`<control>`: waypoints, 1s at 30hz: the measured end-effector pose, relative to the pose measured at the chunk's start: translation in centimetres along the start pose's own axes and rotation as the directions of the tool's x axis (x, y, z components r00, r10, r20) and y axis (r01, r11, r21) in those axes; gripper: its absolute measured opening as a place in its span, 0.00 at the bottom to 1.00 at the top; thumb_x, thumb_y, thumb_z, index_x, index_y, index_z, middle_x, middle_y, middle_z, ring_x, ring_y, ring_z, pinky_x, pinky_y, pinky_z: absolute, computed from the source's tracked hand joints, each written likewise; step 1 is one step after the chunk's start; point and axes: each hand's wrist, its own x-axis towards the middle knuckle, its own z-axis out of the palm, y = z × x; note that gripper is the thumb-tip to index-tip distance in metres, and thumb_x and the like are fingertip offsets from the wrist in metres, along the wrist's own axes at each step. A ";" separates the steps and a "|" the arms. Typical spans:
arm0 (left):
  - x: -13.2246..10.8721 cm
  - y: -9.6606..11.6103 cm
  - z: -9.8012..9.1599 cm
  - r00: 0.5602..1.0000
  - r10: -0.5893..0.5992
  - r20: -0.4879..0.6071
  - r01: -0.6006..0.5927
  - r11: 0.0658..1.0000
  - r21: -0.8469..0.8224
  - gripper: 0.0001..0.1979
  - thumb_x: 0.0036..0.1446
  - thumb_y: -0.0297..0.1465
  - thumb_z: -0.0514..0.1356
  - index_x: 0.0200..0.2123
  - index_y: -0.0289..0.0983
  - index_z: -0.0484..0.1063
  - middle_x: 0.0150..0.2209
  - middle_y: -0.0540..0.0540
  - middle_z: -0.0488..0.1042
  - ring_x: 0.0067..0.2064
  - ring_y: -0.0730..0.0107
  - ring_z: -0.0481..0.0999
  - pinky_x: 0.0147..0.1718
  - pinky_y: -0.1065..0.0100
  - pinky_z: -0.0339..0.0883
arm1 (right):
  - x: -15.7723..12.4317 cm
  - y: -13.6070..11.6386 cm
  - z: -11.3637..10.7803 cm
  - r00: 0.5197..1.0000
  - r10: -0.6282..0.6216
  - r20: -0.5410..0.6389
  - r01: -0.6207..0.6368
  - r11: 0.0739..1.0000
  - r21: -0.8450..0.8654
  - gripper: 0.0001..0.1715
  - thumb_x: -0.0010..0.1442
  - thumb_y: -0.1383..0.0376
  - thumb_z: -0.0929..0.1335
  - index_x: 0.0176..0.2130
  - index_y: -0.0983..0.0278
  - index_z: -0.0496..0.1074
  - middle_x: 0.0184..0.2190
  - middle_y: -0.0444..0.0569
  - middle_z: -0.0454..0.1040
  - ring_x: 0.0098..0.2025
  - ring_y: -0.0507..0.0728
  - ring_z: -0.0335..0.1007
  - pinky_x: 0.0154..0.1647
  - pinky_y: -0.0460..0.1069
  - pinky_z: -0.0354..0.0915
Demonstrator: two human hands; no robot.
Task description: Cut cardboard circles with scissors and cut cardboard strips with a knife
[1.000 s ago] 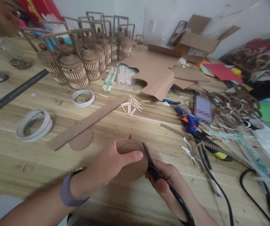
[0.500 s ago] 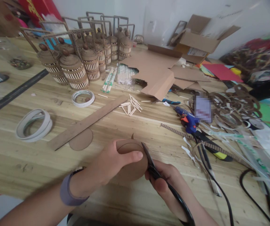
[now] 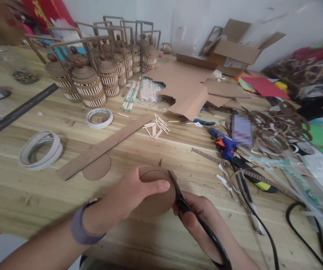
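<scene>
Left hand (image 3: 132,191) grips cardboard (image 3: 160,198) while the right hand (image 3: 202,215) holds scissors (image 3: 180,198) at its edge, apparently the trimming step, where the next snip should follow the drawn curve (image 3: 153,171).

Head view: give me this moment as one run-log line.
left hand: holds cardboard piece | right hand: holds scissors at piece's edge | table: glue gun, cardboard strip
</scene>
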 end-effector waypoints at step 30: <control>-0.2 -0.8 0.7 0.991 -0.052 -0.126 0.040 0.995 -0.094 0.15 0.47 0.35 0.73 0.38 0.41 0.77 0.40 0.53 0.84 0.47 0.60 0.82 0.44 0.66 0.74 | 0.3 0.5 0.2 0.998 -0.018 -0.056 0.017 0.999 -0.027 0.43 0.51 0.25 0.59 0.29 0.61 0.64 0.22 0.40 0.56 0.24 0.51 0.51 0.23 0.46 0.49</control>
